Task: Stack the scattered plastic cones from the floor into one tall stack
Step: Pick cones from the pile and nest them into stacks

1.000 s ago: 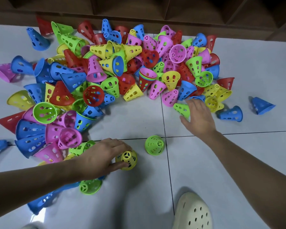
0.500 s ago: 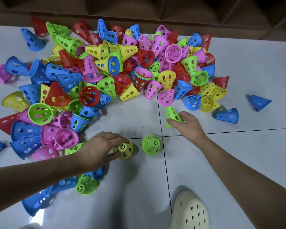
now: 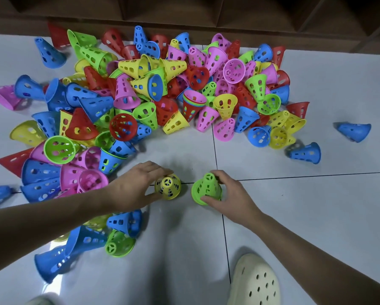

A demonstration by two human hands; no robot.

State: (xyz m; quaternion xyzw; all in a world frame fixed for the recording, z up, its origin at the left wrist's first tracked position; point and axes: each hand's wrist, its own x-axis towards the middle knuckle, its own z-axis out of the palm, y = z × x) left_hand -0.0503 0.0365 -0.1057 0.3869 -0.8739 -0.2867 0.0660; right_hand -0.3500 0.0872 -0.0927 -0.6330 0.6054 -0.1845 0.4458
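A big pile of perforated plastic cones in red, blue, green, yellow and pink covers the white tiled floor ahead. My left hand grips a yellow cone standing upright on the floor. Just to its right, my right hand holds a green cone tilted over a second green cone whose rim shows beneath it. Inside the pile sits a short nested stack with a red outer cone.
A dark wooden shelf base runs along the far edge behind the pile. Loose blue cones lie at right, more blue and green cones under my left forearm. A cream clog is at the bottom.
My right hand picked a green cone from the pile's edge and carried it back onto the green cone standing on the floor. My left hand stayed on the yellow cone.
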